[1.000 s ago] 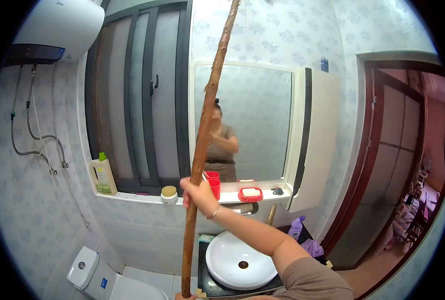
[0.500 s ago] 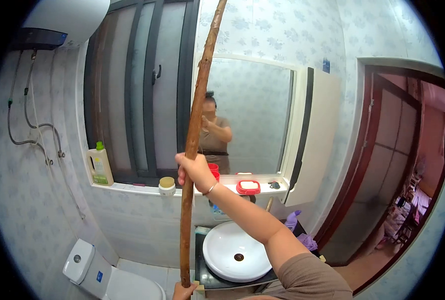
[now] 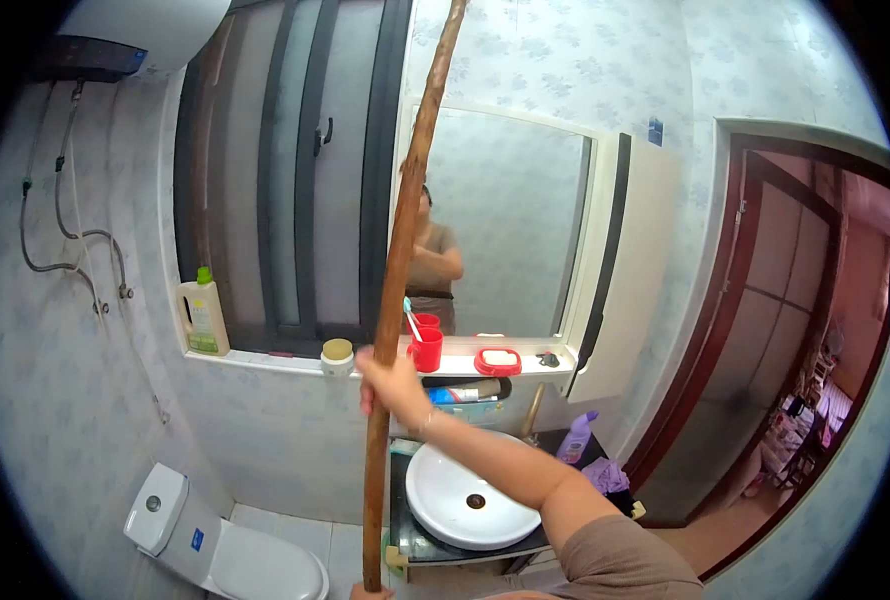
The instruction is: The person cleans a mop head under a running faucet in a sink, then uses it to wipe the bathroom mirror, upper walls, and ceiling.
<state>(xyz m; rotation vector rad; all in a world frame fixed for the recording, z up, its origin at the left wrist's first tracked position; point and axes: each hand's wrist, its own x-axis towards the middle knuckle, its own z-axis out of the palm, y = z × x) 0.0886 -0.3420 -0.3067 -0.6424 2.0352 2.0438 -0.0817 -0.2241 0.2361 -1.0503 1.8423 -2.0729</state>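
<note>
A long brown wooden pole (image 3: 395, 270) stands almost upright before me, leaning a little to the right, and its top runs out of view. Around its lower middle my right hand (image 3: 397, 388) is closed, slightly blurred. My left hand (image 3: 372, 593) is at the pole's lower end, mostly cut off by the bottom edge; the visible part is closed against the wood. Right of the pole and below my right forearm lies a white washbasin (image 3: 445, 510). Close behind my right hand, a small round jar (image 3: 337, 356) and a red cup (image 3: 426, 352) with a toothbrush sit on the ledge.
A mirror (image 3: 525, 230) and dark-framed window (image 3: 295, 180) cover the wall ahead. The ledge also bears a detergent bottle (image 3: 205, 318) and red soap dish (image 3: 498, 362). A toilet (image 3: 265, 565) stands lower left, a purple bottle (image 3: 577, 438) by the basin, a doorway (image 3: 765, 330) at right.
My right hand has moved lower in view, to below the ledge, showing the red cup and toothbrush. The pole's lower end and my left hand have sunk further toward the bottom edge.
</note>
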